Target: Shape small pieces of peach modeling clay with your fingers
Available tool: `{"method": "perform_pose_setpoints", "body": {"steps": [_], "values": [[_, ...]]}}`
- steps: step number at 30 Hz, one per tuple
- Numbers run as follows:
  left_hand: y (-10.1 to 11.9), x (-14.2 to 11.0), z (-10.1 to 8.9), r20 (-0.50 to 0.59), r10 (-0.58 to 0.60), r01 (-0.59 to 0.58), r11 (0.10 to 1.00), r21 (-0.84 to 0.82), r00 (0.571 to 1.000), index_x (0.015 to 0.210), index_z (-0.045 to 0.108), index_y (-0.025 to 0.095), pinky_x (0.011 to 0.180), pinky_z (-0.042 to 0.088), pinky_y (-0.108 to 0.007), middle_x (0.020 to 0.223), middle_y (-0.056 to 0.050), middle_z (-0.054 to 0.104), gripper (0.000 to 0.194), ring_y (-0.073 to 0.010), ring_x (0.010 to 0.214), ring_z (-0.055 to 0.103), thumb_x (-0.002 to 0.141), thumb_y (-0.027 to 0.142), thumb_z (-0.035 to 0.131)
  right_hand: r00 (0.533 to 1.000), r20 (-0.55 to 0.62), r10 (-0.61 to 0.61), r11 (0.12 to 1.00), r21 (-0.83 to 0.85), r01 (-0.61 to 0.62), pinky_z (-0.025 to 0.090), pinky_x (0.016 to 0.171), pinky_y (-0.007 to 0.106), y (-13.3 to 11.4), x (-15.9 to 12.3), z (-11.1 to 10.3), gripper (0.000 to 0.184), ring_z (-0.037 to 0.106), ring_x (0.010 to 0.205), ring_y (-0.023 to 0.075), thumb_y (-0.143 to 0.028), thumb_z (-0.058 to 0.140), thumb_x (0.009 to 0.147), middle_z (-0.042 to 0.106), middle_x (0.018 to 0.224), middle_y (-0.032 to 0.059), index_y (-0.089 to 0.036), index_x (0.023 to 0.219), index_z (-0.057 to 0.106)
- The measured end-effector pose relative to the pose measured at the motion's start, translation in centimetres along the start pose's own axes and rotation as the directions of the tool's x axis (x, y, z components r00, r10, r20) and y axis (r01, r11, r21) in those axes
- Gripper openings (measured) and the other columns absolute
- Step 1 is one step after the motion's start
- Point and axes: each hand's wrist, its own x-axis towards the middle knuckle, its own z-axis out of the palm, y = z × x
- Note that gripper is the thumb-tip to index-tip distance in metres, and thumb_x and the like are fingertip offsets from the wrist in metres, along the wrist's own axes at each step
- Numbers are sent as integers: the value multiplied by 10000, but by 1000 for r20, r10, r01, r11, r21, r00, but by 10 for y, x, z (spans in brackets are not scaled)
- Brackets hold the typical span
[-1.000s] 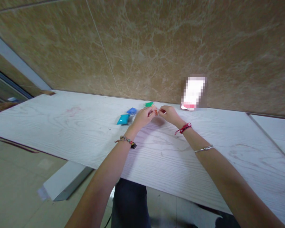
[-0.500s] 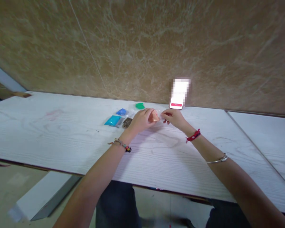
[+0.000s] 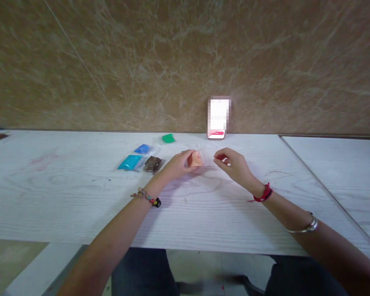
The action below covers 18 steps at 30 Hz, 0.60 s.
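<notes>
My left hand is closed around a small packet of peach-coloured soft material, its clear plastic facing right. To its right, my right hand is held with thumb and forefinger in a pinch. Anything between those fingertips is too small to make out, and I cannot tell whether they touch the clear plastic. Left of my left hand lie a brown packet, a turquoise packet and a blue packet, grouped close together. A green packet lies farther back by the wall.
A phone with a lit, blurred screen leans against the brown marbled wall. The white wood-grain table has a seam on the right. Below its front edge, my legs and the floor show.
My hands have drawn apart, the right one moving rightward off the packet. The peach packet shows more openly in my left hand. The camera view has turned right, uncovering the brown packet.
</notes>
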Motion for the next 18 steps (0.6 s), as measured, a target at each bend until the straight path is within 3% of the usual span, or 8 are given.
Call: {"method": "perform_pose_setpoints", "body": {"steps": [3, 5, 10, 14, 18], "values": [[-3, -1, 5, 64, 43, -36, 994, -108, 997, 1141, 456, 165, 820, 458, -329, 1059, -73, 593, 516, -197, 933, 571, 730, 427, 623, 985, 2, -172, 983, -58, 172, 470, 562, 217, -2, -8, -4, 134, 576, 704, 105, -207, 515, 803, 618, 843, 53, -188, 820, 647], [-4, -1, 9, 95, 130, -114, 981, -159, 987, 1178, 418, 175, 895, 437, -369, 1153, -100, 548, 548, -211, 1033, 537, 738, 428, 624, 982, 19, -190, 980, -59, 191, 467, 553, 215, -3, -12, -5, 146, 577, 703, 104, -223, 516, 816, 624, 867, 57, -185, 864, 648], [-3, -1, 17, 8, 282, -281, 958, -54, 959, 1167, 431, 222, 1008, 358, -446, 1252, -110, 444, 464, -233, 1190, 414, 767, 367, 616, 994, 69, -81, 994, -70, 86, 439, 520, 215, -10, -18, 3, 149, 558, 616, 96, -306, 582, 785, 632, 758, 33, -167, 824, 620], [4, -2, 18, 2, 253, -253, 967, 20, 968, 1154, 465, 262, 938, 443, -394, 1145, -68, 407, 421, -198, 1091, 461, 764, 270, 623, 996, 85, -24, 996, -83, 31, 437, 545, 217, -16, -22, 8, 125, 558, 594, 93, -273, 585, 774, 653, 742, 19, -189, 854, 631], [10, -3, 16, -19, 224, -225, 972, -72, 974, 1207, 352, 284, 902, 484, -390, 1158, -63, 391, 611, -197, 1106, 456, 701, 207, 686, 997, 29, 78, 994, -77, -75, 428, 548, 214, -18, -23, 9, 89, 580, 592, 105, -226, 560, 776, 668, 691, 14, -194, 783, 642]]}}
